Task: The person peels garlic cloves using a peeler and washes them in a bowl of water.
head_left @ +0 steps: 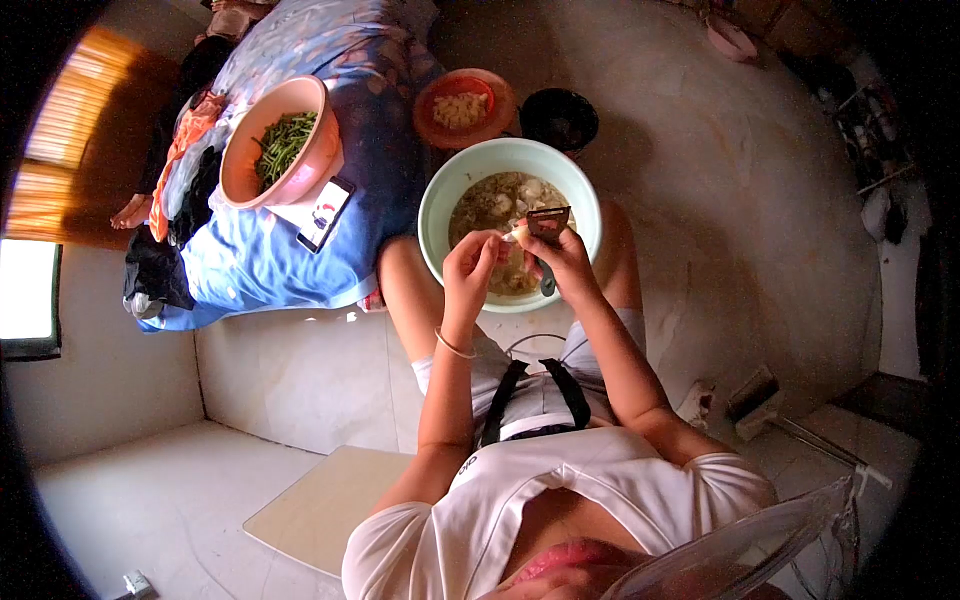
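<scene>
Over a pale green basin (432, 215) between the knees, my two hands are close together. My right hand (562, 255) is closed around a small knife (548, 222) with a broad dark blade and a dark green handle. A small whitish piece, which looks like a garlic clove (519, 232), sits between the fingers of both hands. My left hand (474, 262) is closed in a pinch at the clove's left side. Below them, the basin holds cloudy water with whitish bulbs and bits of skin (500, 205) in it. My fingers partly hide the clove.
An orange basin (425, 132) with a red bowl of pale cloves (460, 110) stands behind, beside a black bucket (560, 120). On the blue-covered bed (270, 265) at left are a pink basin of green beans (285, 145) and a phone (326, 214). A broom (755, 395) lies right.
</scene>
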`<action>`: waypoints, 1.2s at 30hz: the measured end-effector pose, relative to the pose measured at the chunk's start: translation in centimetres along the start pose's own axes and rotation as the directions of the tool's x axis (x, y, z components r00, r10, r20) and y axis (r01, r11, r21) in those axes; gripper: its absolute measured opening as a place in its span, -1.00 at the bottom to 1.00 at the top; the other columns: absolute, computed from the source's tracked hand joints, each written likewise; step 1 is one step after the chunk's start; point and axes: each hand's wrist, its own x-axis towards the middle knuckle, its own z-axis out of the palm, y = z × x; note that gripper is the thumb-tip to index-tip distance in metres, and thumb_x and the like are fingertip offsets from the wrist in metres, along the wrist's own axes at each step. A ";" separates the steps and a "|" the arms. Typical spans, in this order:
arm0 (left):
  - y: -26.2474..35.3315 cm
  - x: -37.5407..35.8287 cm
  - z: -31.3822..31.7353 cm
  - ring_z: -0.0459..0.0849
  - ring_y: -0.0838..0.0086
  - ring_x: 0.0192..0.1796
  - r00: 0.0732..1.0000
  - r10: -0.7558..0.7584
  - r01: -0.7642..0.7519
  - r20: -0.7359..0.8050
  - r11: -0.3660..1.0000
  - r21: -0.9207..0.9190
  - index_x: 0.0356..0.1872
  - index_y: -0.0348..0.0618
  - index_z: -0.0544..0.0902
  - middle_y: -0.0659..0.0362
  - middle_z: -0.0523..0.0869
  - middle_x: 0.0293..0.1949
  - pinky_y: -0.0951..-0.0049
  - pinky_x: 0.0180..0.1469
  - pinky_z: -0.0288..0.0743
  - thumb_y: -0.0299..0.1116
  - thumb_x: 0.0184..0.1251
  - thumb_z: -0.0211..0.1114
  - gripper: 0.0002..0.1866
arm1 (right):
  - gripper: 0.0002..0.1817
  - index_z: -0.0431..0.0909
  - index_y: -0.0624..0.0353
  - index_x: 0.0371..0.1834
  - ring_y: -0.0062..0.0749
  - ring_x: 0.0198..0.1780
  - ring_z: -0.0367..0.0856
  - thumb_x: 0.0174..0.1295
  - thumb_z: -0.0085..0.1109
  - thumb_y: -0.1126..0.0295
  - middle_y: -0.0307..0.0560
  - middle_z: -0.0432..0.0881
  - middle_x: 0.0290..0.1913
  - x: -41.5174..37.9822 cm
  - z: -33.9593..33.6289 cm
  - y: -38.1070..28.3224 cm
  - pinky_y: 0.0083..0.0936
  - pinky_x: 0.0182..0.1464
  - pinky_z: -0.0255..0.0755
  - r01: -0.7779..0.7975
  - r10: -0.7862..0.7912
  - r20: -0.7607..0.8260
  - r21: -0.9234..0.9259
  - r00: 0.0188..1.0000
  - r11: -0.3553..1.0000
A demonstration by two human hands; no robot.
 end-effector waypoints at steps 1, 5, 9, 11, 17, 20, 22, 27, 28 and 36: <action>-0.3 0.1 -0.1 0.51 0.65 -0.38 1.000 -0.011 0.011 0.001 1.000 -0.018 -0.26 -0.36 0.52 0.24 0.56 -0.40 0.66 -0.32 0.42 -0.43 0.29 0.09 -0.83 | -0.77 0.51 0.20 -0.18 -0.70 -0.60 0.42 0.10 0.19 0.39 -0.30 0.53 -0.48 0.0 0.0 0.1 -0.74 -0.61 0.22 0.004 -0.004 -0.021 0.019 1.000 1.000; -0.1 0.0 0.0 0.47 0.68 -0.38 0.999 -0.022 0.021 0.038 1.000 0.018 -0.30 -0.29 0.46 0.28 0.53 -0.42 0.68 -0.34 0.40 -0.43 0.26 0.13 -0.88 | -0.70 0.49 0.18 -0.14 -0.69 -0.58 0.42 0.11 0.21 0.27 -0.32 0.50 -0.48 0.5 -0.7 1.0 -0.71 -0.58 0.24 0.048 -0.047 0.017 -0.131 0.999 0.990; -0.1 -0.1 0.0 0.46 0.70 -0.38 0.999 -0.053 0.054 0.015 0.993 -0.103 -0.30 -0.25 0.44 0.29 0.51 -0.43 0.70 -0.36 0.38 -0.42 0.25 0.15 -0.88 | -0.70 0.46 0.19 -0.15 -0.68 -0.63 0.37 0.10 0.20 0.31 -0.23 0.52 -0.47 -0.1 -0.3 -0.2 -0.74 -0.62 0.19 -0.037 0.028 0.102 0.094 0.994 0.995; -0.5 0.1 -0.1 0.47 0.70 -0.38 0.999 -0.035 0.034 0.001 0.993 -0.109 -0.31 -0.25 0.44 0.29 0.51 -0.43 0.70 -0.36 0.39 -0.42 0.25 0.15 -0.88 | -0.64 0.40 0.17 -0.10 -0.69 -0.68 0.31 0.07 0.22 0.29 -0.15 0.51 -0.44 0.0 -1.0 0.1 -0.78 -0.66 0.13 -0.099 0.030 0.198 0.351 0.980 0.931; -1.2 0.3 -0.4 0.51 0.66 -0.31 0.998 0.053 -0.053 -0.020 0.999 -0.005 -0.17 -0.28 0.51 0.25 0.58 -0.31 0.69 -0.37 0.39 -0.49 0.25 0.13 -0.84 | -0.57 0.37 0.22 -0.04 -0.67 -0.73 0.26 0.08 0.21 0.25 -0.09 0.51 -0.43 0.6 -1.6 0.7 -0.76 -0.70 0.10 -0.095 -0.026 0.255 0.448 0.967 0.889; -1.6 0.2 -0.6 0.51 0.65 -0.28 1.000 0.004 -0.006 0.022 0.998 0.058 -0.20 -0.30 0.54 0.26 0.56 -0.27 0.70 -0.37 0.38 -0.50 0.26 0.10 -0.86 | -0.56 0.37 0.23 -0.01 -0.67 -0.70 0.26 0.09 0.20 0.27 -0.08 0.49 -0.40 0.3 -1.6 0.5 -0.76 -0.69 0.11 -0.099 -0.031 0.273 0.452 0.961 0.886; -0.9 0.1 -0.3 0.52 0.64 -0.31 1.000 -0.018 0.016 0.018 0.993 0.117 -0.23 -0.31 0.56 0.23 0.56 -0.29 0.68 -0.36 0.39 -0.49 0.26 0.10 -0.86 | -0.61 0.39 0.25 -0.03 -0.67 -0.65 0.30 0.10 0.18 0.32 -0.11 0.50 -0.41 0.1 -1.7 0.4 -0.76 -0.67 0.14 -0.091 -0.023 0.275 0.395 0.961 0.914; -1.0 0.7 0.2 0.56 0.52 -0.32 0.945 0.328 -0.312 0.000 0.899 0.309 -0.27 -0.35 0.58 0.14 0.57 -0.28 0.62 -0.31 0.43 -0.47 0.23 0.14 -0.85 | -0.68 0.48 0.19 -0.08 -0.70 -0.59 0.38 0.08 0.19 0.38 -0.23 0.53 -0.40 -0.2 -1.7 0.1 -0.78 -0.64 0.19 -0.088 0.062 0.165 0.151 0.984 0.985; -0.6 0.4 0.3 0.58 0.47 -0.30 0.941 0.338 -0.321 0.016 0.878 0.355 -0.26 -0.35 0.58 0.12 0.57 -0.26 0.60 -0.29 0.45 -0.46 0.21 0.16 -0.84 | -0.71 0.50 0.19 -0.09 -0.72 -0.57 0.40 0.09 0.17 0.41 -0.28 0.54 -0.41 -0.2 -1.8 0.0 -0.79 -0.62 0.22 -0.068 0.062 0.140 0.044 0.988 0.997; 1.5 -0.2 0.8 0.61 0.46 -0.27 0.974 0.209 -0.226 0.084 0.897 0.381 -0.21 -0.31 0.59 0.09 0.60 -0.26 0.54 -0.23 0.51 -0.49 0.18 0.18 -0.82 | -0.76 0.53 0.13 -0.11 -0.62 -0.27 0.49 0.12 0.13 0.42 -0.28 0.56 -0.23 -0.2 -1.5 -0.4 -0.65 -0.24 0.37 0.078 -0.040 0.147 -0.264 0.988 0.961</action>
